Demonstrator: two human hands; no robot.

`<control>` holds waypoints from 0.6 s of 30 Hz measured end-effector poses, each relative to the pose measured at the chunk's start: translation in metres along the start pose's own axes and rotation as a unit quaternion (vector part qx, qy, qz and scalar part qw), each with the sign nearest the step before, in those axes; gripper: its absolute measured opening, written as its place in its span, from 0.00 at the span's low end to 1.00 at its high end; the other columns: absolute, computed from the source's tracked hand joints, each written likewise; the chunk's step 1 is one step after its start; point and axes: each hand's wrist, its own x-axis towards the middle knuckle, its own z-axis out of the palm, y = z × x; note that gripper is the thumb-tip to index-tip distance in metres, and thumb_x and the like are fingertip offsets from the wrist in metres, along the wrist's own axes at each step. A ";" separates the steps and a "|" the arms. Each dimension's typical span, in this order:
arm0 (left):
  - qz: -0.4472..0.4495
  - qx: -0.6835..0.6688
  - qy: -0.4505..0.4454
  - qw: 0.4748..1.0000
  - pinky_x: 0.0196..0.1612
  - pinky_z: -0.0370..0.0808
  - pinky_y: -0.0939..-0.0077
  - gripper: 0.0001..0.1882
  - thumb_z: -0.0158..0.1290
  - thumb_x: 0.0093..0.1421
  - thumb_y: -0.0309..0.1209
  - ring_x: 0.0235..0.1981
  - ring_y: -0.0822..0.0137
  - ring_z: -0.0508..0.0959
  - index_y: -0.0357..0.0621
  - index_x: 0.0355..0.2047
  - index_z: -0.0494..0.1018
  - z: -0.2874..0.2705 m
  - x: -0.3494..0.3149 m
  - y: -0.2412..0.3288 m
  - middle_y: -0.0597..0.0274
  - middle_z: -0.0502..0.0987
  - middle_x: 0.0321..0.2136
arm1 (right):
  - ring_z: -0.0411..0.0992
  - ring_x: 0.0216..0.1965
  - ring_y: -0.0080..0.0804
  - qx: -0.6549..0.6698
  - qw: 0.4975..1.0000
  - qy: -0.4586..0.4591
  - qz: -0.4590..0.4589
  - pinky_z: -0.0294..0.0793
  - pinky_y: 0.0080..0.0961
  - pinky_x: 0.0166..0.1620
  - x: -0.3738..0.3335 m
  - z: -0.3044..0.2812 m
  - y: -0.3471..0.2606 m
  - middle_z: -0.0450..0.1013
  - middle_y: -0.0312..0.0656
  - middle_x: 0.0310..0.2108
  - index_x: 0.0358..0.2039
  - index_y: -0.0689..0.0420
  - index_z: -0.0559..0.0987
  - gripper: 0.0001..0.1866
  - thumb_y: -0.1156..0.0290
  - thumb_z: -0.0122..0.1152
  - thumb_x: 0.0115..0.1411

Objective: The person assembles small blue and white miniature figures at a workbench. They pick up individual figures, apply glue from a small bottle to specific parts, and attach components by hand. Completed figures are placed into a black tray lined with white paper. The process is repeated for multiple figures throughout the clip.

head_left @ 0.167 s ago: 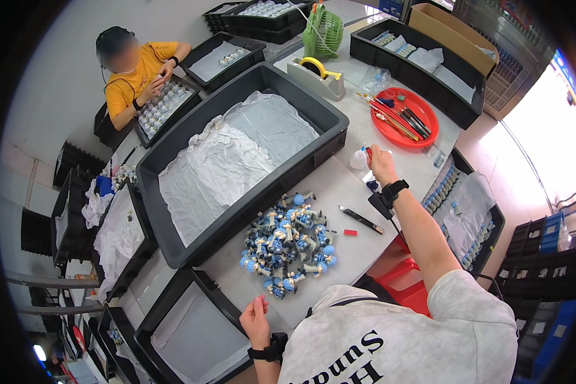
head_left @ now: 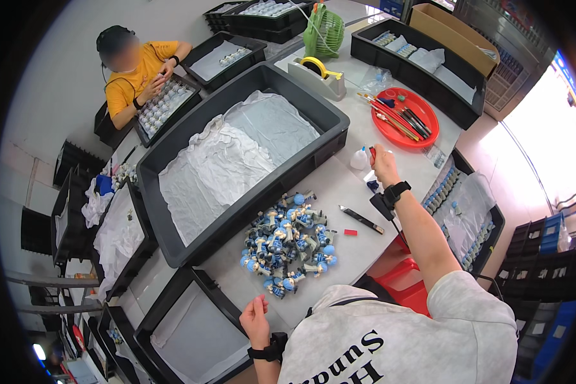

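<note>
My right hand (head_left: 384,164) reaches out over the right side of the table, its fingers closed on a small red object (head_left: 372,152) whose kind I cannot make out. Beside those fingers stands a small white squeeze bottle (head_left: 359,159) with a blue tip. At the near edge, my left hand (head_left: 256,321) is closed, thumb and fingers together; anything inside is hidden. Just beyond it lies a heap of small figurines (head_left: 281,240) with light blue hair and blue clothing. A dark craft knife (head_left: 362,219) and a small red block (head_left: 351,232) rest right of the heap.
A big black tray (head_left: 243,246) lined with white cloth spans the table behind the figurines. Further off are a red dish (head_left: 429,142) of brushes and pens, a tape dispenser (head_left: 317,80) and a green fan (head_left: 324,32). A co-worker (head_left: 141,77) handles parts at far left.
My right hand has shifted slightly right with the red object, opening a gap from the white bottle. My left hand has stayed put.
</note>
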 end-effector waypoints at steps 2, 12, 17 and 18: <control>0.000 -0.001 -0.001 1.000 0.28 0.68 0.85 0.14 0.48 0.60 0.35 0.22 0.79 0.69 0.34 0.33 0.75 0.000 0.000 0.000 0.66 0.74 0.22 | 0.65 0.15 0.33 0.032 0.999 0.009 0.009 0.63 0.29 0.23 0.000 -0.006 0.003 0.64 0.42 0.09 0.08 0.60 0.69 0.34 0.42 0.35 0.55; -0.004 0.007 -0.004 1.000 0.28 0.68 0.85 0.14 0.47 0.60 0.35 0.23 0.79 0.69 0.34 0.33 0.75 0.000 0.001 0.001 0.66 0.74 0.22 | 0.47 0.07 0.16 0.160 0.985 0.052 0.042 0.43 0.17 0.11 -0.018 -0.036 0.021 0.52 0.27 0.08 0.15 0.54 0.66 0.34 0.33 0.33 0.53; -0.016 0.003 -0.003 1.000 0.29 0.66 0.85 0.14 0.47 0.60 0.33 0.23 0.79 0.68 0.32 0.33 0.74 0.002 0.000 0.007 0.65 0.74 0.22 | 0.63 0.24 0.29 0.053 0.988 0.098 -0.105 0.61 0.22 0.29 -0.011 -0.046 0.065 0.63 0.40 0.20 0.28 0.61 0.72 0.25 0.51 0.37 0.60; -0.016 0.002 -0.003 1.000 0.29 0.66 0.85 0.14 0.47 0.60 0.33 0.23 0.79 0.68 0.32 0.33 0.74 0.002 0.000 0.006 0.65 0.74 0.22 | 0.64 0.27 0.32 0.006 0.982 0.117 -0.147 0.63 0.24 0.32 -0.012 -0.046 0.071 0.65 0.42 0.23 0.31 0.61 0.72 0.22 0.54 0.39 0.60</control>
